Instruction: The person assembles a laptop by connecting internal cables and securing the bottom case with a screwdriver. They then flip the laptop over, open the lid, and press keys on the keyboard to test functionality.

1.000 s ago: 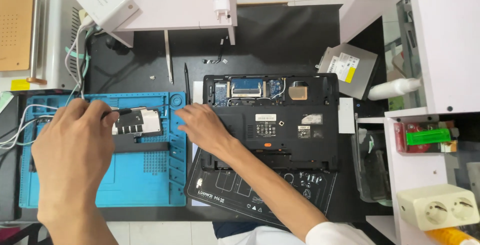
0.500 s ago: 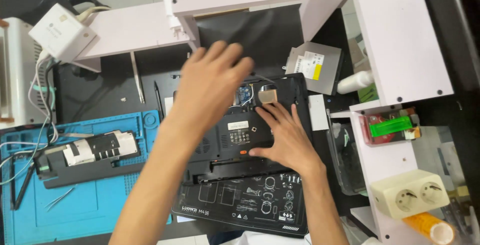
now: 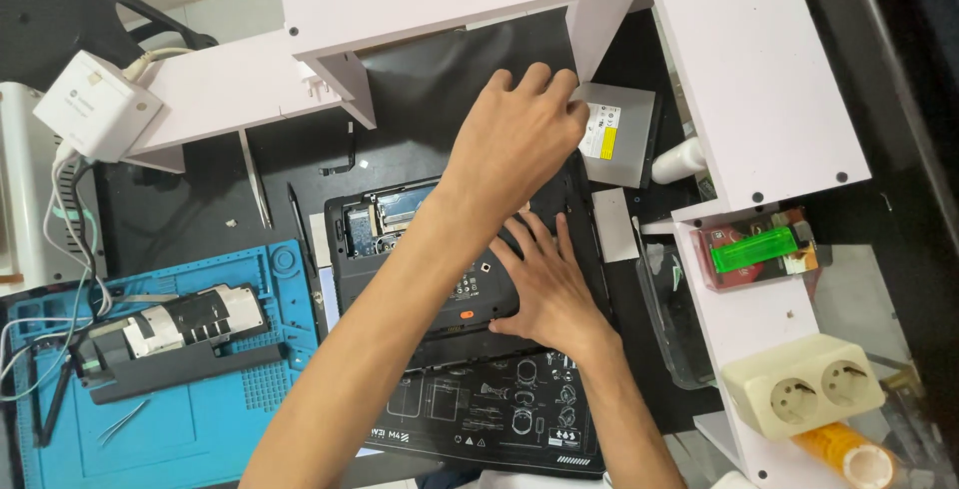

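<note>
1. The left hand point(image 3: 519, 134) stretches across the opened laptop base point(image 3: 450, 259) toward the far right of the desk point(image 3: 190, 209). Its fingertips reach the near edge of a flat silver optical drive point(image 3: 619, 134) that lies just beyond the laptop's far right corner, beside a white shelf leg. The fingers are extended and close together, laid over the drive's edge; I cannot tell whether the grip has closed on it.

2. The right hand point(image 3: 544, 284) lies flat on the laptop base, fingers spread, palm pressing down on the dark plastic. It holds nothing.

3. The laptop base sits in the middle of the desk on a black printed mat point(image 3: 489, 419), bottom cover off, a circuit board showing at its upper left.

4. The optical drive looks like a thin, stiff metal slab, probably light. Its smooth top would likely be slippery, so the long side edges seem the safest place to take hold, between thumb and fingers. The labelled face and any connector end are better left untouched.

5. To the left lies a blue work mat point(image 3: 200, 419) carrying a long black battery pack point(image 3: 175, 334) and tweezers point(image 3: 125, 419).

6. To the right, a white shelf unit point(image 3: 769, 79) holds a green lighter point(image 3: 754, 247) and a cream double socket point(image 3: 804, 384).
</note>
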